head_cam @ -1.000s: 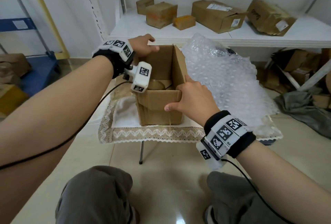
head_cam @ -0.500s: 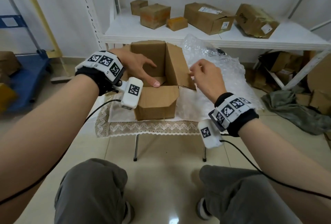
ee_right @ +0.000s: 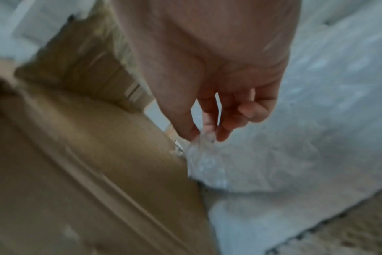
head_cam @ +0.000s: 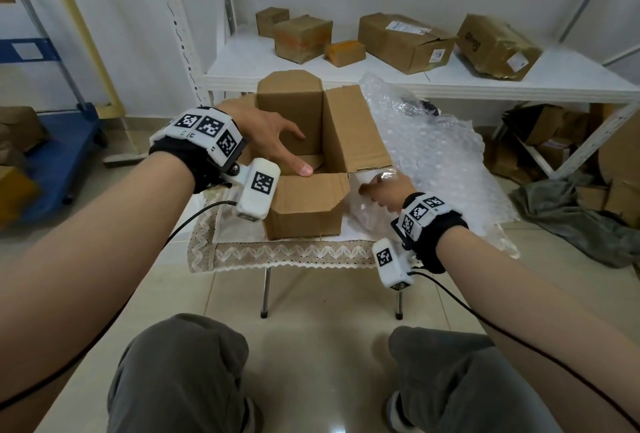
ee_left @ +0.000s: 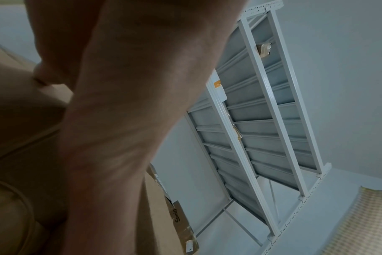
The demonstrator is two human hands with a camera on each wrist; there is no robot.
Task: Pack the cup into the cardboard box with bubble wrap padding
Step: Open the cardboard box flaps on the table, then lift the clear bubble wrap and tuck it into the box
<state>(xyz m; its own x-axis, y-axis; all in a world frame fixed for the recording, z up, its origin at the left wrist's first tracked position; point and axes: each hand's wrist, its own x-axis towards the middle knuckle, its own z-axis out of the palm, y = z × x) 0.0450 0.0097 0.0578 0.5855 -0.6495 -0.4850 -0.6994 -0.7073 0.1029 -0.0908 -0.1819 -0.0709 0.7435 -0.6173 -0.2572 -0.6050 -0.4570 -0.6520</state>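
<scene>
Clear bubble wrap (ee_right: 209,155) is pinched between the thumb and first fingers (ee_right: 185,127) of the right hand (head_cam: 388,190). The other fingers of that hand are curled in. The wrist view is blurry, but it shows a small bunch of wrap at the fingertips. The pinch is at the near edge of the wrap, just beside the right wall of the box (head_cam: 304,204). From there the wrap spreads out to the right and back over the table (head_cam: 277,252), and some of it hangs off the far right side.

The left hand (head_cam: 273,138) is over the open top of the box. Its fingers are straight and a little spread. The thumb points down, and its tip touches the top of the near flap. The fingers reach into the box by the back flap. This hand holds nothing.

The box is brown cardboard. It stands on the table with its top open. The back flap stands up, the right flap leans out, and the near flap is folded down. I cannot see the cup. The inside of the box is mostly hidden by the hand and the flaps.

The table has a white cloth with a lace edge. Behind it, a white shelf (head_cam: 381,76) holds more brown boxes.
</scene>
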